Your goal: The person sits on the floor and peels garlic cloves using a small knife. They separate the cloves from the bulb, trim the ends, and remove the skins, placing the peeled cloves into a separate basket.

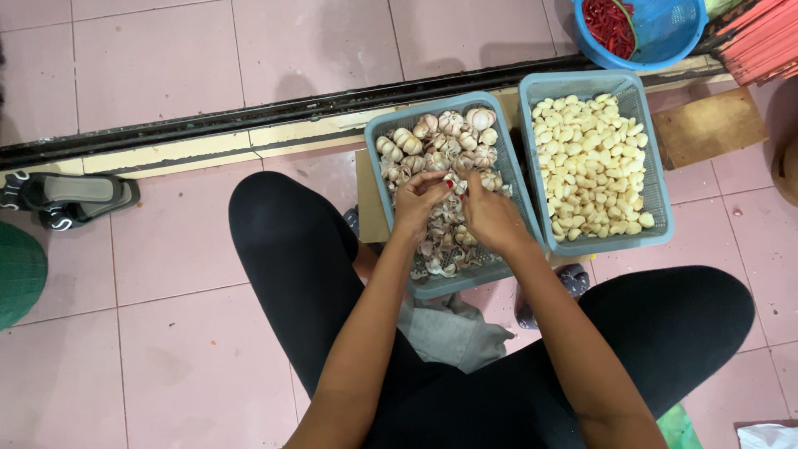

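Note:
Both of my hands work together over a grey-blue plastic basket [381,133] of unpeeled garlic bulbs and loose skins [445,137]. My left hand [417,201] pinches a piece of garlic with its fingertips. My right hand [490,214] meets it from the right, fingers closed on the same garlic. Just to the right stands a second grey-blue basket [657,179] filled with peeled pale-yellow garlic cloves [590,162]. My knees in black trousers spread to either side of the baskets.
A blue round basket [665,37] with red chillies sits at the top right behind a dark floor rail [249,116]. A sandal [71,198] lies at the left, with a green object [18,270] below it. A wooden board [706,125] lies beside the right basket.

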Available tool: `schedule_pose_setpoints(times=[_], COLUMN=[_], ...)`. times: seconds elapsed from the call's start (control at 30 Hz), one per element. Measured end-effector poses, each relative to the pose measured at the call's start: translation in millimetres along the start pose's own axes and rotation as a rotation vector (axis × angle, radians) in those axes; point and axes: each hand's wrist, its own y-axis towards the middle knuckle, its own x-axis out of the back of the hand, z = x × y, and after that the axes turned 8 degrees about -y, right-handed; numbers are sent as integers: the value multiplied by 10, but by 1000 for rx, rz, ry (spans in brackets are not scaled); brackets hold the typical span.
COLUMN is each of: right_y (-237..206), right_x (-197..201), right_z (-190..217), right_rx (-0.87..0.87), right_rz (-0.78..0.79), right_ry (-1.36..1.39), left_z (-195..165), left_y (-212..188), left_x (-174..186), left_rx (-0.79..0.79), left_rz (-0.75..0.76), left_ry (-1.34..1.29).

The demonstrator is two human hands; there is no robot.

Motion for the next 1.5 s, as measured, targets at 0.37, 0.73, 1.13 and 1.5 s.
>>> schedule_pose_setpoints(times=[0.37, 0.73, 1.13, 1.5], right_y=[79, -5, 18, 11], right_x=[-210, -51, -77, -67], right_z=[-128, 44, 15, 65], right_rx=[36, -11, -9, 9], right_rz=[-103, -77, -76, -99], right_ry=[64, 120, 109, 71], left_z=[-15, 4, -42, -4], left_y=[-8, 11, -7, 22], left_x=[-5, -1, -25, 17], left_rx=[4, -25, 15, 56], left_rz=[35, 52, 34, -9], left_ry=[-80, -120, -141, -190])
